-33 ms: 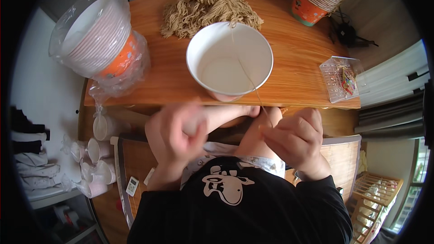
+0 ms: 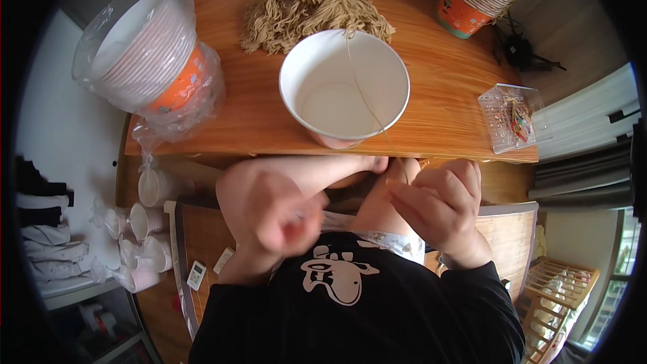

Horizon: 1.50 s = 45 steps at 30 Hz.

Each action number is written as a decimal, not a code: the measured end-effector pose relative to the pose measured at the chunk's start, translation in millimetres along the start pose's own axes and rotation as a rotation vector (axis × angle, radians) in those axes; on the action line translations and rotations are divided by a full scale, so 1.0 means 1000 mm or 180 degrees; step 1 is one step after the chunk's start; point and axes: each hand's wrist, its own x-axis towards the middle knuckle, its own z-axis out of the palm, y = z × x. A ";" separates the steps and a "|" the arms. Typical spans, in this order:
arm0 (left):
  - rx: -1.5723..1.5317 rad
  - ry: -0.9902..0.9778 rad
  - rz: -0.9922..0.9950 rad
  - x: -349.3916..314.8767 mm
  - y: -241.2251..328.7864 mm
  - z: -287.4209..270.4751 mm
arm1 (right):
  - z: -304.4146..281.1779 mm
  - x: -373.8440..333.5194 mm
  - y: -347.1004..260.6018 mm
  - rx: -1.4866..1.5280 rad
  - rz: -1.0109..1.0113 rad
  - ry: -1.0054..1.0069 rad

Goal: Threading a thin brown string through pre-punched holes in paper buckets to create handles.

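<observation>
A thin tan strand of yarn (image 2: 362, 99) runs from the far rim of a white paper bucket (image 2: 344, 92), across its mouth and over the near rim, toward my right hand (image 2: 441, 201). The fingers of that hand are closed in a pinch on the strand, above my lap. My left hand (image 2: 282, 219) is smeared by motion over my thigh; its fingers cannot be made out, nor whether anything is in them. Behind the bucket lies a heap of tan yarn (image 2: 317, 13) on the wooden table (image 2: 441, 104).
A bagged stack of paper buckets (image 2: 148, 61) stands at the table's left. Another bucket stack (image 2: 475, 0) is at the back right. Near the right edge sits a clear plastic tray (image 2: 502, 118) with small colourful items. Several wrapped buckets (image 2: 145, 222) lie lower left.
My left hand has shifted slightly right and toward my body, with its fingers still blurred. The strand over the bucket now curves more. My right hand is almost unmoved.
</observation>
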 end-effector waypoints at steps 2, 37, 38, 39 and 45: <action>-0.1436 -0.0848 0.0353 0.001 0.018 0.000 | 0.011 0.004 -0.005 -0.0112 0.0002 -0.0050; -0.2557 -0.1369 -0.2637 0.011 0.017 0.038 | 0.040 -0.017 0.033 0.3429 0.1112 -0.0152; -0.2417 -0.1559 -0.2548 0.014 0.017 0.036 | 0.042 -0.015 0.033 0.3738 0.1228 -0.0251; -0.2277 -0.1745 -0.2456 0.015 0.017 0.035 | 0.041 -0.009 0.035 0.3473 0.1033 -0.0426; -0.2682 -0.1732 -0.2625 0.002 0.015 0.034 | 0.050 -0.004 0.036 0.3661 0.0755 -0.0775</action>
